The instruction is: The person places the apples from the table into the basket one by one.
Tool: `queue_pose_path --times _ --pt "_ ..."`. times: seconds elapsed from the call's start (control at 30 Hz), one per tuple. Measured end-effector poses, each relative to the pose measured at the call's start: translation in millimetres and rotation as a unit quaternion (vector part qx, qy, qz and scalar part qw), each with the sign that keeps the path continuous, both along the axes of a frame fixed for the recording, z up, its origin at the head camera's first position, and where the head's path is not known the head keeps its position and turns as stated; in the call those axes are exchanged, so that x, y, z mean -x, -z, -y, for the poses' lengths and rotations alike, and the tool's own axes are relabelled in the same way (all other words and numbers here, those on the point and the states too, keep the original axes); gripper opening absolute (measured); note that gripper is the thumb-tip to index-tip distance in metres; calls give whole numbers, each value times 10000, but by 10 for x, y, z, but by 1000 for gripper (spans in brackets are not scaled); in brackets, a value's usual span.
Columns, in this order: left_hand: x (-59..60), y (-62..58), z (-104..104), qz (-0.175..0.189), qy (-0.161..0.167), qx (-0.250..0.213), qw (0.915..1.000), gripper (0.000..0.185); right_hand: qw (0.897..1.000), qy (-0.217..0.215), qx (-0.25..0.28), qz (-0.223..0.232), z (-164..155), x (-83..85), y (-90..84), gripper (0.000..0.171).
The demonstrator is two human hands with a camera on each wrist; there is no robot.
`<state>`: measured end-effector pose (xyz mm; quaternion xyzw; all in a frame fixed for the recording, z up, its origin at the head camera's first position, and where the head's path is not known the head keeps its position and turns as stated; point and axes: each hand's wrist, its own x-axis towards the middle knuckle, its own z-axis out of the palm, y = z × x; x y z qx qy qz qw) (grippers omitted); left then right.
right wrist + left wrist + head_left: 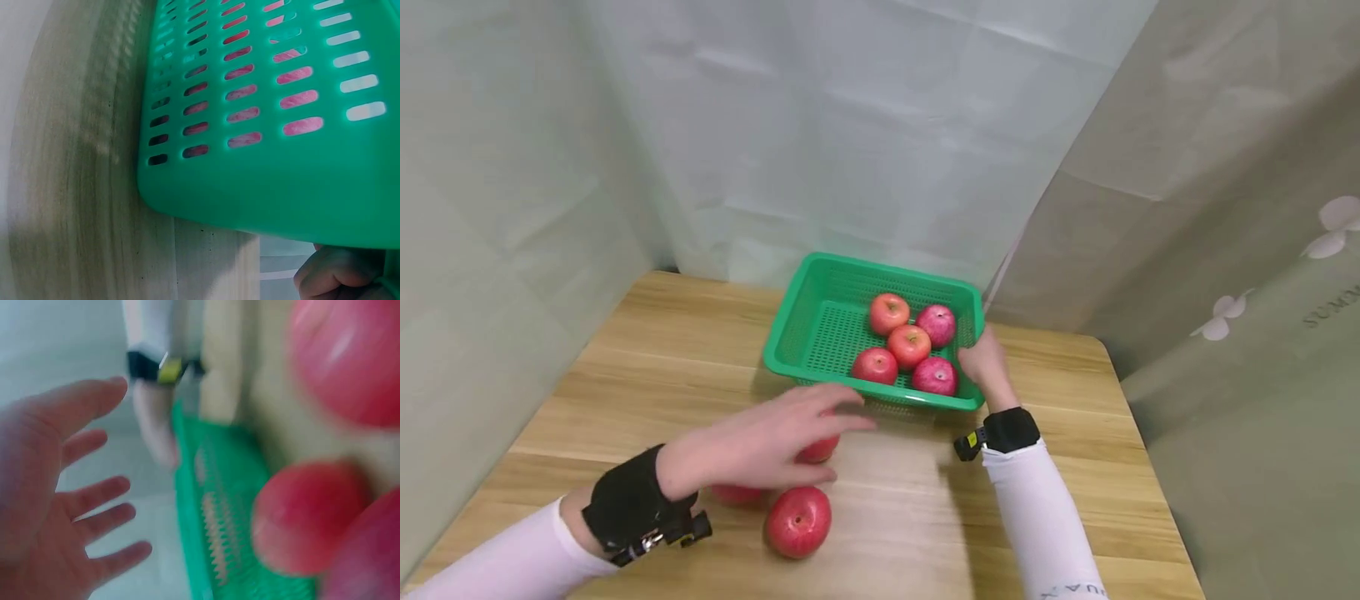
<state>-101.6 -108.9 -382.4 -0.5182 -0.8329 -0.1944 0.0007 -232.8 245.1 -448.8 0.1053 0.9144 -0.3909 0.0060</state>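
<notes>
At the right end of the rectangular green perforated plastic basket [831, 337], the right hand's [985, 360] fingers clamp the rim, probably to steady it. Five round red apples [908, 346] sit inside, bunched toward that end. Before the basket, the left hand [760, 442], fingers spread apart, hovers over three loose red apples [799, 522] on the pale wooden counter [1052, 375]. Right of the basket, a beige fabric curtain [1240, 208] reads "SUMM", seemingly cut off.

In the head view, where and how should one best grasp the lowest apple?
Probably around its widest sides, coming from above: this apple is round, rests on the table with its dimple facing up, and its right side is free.
</notes>
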Motion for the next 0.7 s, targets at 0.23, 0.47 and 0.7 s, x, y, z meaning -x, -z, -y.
queue_pose_path --times 0.23,0.47,0.7 --pt "-412 338 21 554 542 944 9925 79 10000 -38 15 35 -38 -32 -8 59" --pt "-464 511 -8 815 597 1415 9848 88 10000 -17 8 -69 -34 -41 -4 53" --pt "-447 560 -13 919 523 1718 9794 87 10000 -21 10 -69 8 -21 -26 53"
